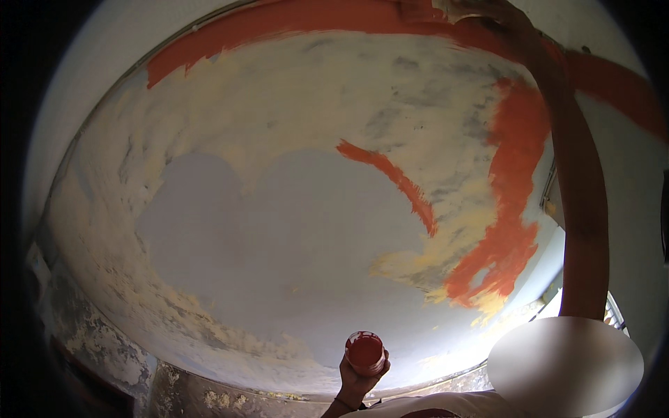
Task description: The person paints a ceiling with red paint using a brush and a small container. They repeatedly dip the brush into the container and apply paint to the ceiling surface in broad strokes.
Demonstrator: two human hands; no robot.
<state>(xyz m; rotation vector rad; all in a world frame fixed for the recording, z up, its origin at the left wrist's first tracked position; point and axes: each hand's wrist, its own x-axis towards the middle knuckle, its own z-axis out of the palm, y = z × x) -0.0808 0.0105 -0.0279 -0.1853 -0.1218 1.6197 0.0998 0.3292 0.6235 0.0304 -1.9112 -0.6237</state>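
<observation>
Held upright near the bottom of the view is a round container (365,353) with red-orange paint inside and smears on its rim. The fingers of my left hand (357,382) wrap round it from below. My right arm reaches far up along the right side, so that my right hand (484,10) is at the top edge of the view. It is closed on what looks like a paintbrush (423,10), partly cut off by the frame, against the red-orange band (300,19) along the wall's upper edge.
The broad wall (300,209) is patchy cream and grey. A wide red-orange patch (516,174) runs down its right side, and a thin stroke (394,177) curves near the middle. Stained, peeling surface (97,334) shows at lower left. Bright light enters at lower right.
</observation>
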